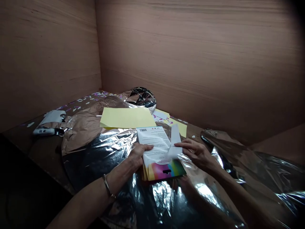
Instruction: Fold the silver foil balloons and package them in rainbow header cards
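A flat pack of coloured paper [159, 152] with a white label and a rainbow band lies on crinkled silver foil [100, 156]. My left hand [138, 154] rests on the pack's left edge, fingers laid flat over it, a bracelet on the wrist. My right hand [196, 152] pinches the clear flap [175, 143] of the pack's wrapper at its right side, lifting it upward.
Yellow paper sheets [127, 117] lie beyond the pack, with another yellow sheet [177, 125] to the right. A silver foil balloon [141, 97] sits at the back corner. A white tool [49, 124] lies at left. Confetti bits [81, 103] are scattered. Wooden walls [190, 57] enclose the table.
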`<state>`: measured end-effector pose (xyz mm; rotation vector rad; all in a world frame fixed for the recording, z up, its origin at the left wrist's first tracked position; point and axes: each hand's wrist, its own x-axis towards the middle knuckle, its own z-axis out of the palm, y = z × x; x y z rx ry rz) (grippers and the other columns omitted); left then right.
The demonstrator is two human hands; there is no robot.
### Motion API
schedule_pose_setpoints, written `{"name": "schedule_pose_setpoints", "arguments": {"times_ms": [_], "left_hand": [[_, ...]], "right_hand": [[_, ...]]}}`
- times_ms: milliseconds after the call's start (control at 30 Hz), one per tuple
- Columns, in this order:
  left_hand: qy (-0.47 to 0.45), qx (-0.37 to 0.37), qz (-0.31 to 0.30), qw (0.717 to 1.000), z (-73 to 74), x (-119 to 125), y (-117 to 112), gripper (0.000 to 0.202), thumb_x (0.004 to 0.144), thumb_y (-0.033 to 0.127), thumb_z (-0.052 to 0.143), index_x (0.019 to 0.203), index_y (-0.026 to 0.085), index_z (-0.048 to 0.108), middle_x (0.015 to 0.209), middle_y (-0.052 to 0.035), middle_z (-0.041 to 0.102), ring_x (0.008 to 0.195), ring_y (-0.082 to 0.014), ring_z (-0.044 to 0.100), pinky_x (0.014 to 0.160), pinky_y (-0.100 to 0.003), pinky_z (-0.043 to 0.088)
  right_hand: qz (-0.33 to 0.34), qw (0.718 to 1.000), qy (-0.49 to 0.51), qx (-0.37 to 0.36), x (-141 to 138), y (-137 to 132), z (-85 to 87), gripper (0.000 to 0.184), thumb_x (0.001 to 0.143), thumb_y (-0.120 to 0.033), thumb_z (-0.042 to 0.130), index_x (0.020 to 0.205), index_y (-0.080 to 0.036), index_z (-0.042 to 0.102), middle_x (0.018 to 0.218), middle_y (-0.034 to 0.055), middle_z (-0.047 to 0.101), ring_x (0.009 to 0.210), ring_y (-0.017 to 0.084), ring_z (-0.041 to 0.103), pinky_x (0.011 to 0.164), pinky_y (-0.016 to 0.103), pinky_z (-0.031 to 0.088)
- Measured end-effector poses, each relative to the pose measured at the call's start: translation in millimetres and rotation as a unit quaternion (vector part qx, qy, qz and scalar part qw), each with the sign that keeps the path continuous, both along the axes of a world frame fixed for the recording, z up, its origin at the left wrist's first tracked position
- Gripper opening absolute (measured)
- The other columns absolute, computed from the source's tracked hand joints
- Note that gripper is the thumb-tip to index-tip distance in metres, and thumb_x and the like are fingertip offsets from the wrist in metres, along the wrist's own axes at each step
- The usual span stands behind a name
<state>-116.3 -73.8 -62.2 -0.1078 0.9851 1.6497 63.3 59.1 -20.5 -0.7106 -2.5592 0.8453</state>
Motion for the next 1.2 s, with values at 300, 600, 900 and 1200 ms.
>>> {"name": "schedule_pose_setpoints", "arguments": {"times_ms": [300,600,900,1200], "left_hand": [[0.023,-0.027,0.007,0.999,2.0,2,-2,0.043,0.057,-0.005,0.066,0.098,0.006,0.058,0.09,-0.0165,0.067,0.075,-0.0281,0.066,0.072,-0.046,0.054],[0.009,0.004,0.005,1.0,-4.2,0,1,0.041,0.057,0.0,0.075,0.095,0.006,0.06,0.09,-0.0155,0.067,0.085,-0.029,0.065,0.079,-0.045,0.053],[0.003,0.013,0.01,1.0,5.8,1,-1,0.031,0.065,0.0,0.068,0.094,0.003,0.06,0.09,-0.0183,0.067,0.074,-0.0282,0.066,0.074,-0.047,0.054],[0.016,0.049,0.024,0.998,0.2,3,0,0.031,0.057,0.011,0.079,0.084,0.005,0.064,0.079,-0.0139,0.069,0.07,-0.0271,0.066,0.075,-0.045,0.053]], "right_hand": [[0.068,0.994,0.005,0.082,-42,13,34.0,0.036,0.084,-0.043,0.043,0.094,-0.018,0.066,0.089,0.0059,0.066,0.081,0.021,0.059,0.071,0.029,0.046],[0.081,0.959,-0.262,0.067,-60,49,45.1,0.04,0.069,-0.055,0.058,0.085,-0.021,0.071,0.066,0.0004,0.062,0.064,0.016,0.054,0.055,0.023,0.033],[0.09,0.935,-0.297,0.172,-67,33,43.5,0.02,0.071,-0.042,0.059,0.078,-0.028,0.071,0.068,-0.0013,0.065,0.063,0.016,0.056,0.052,0.023,0.029],[0.095,0.922,-0.3,0.224,-71,18,46.5,0.014,0.071,-0.034,0.058,0.07,-0.027,0.07,0.061,-0.0002,0.061,0.056,0.015,0.05,0.051,0.024,0.025]]}}
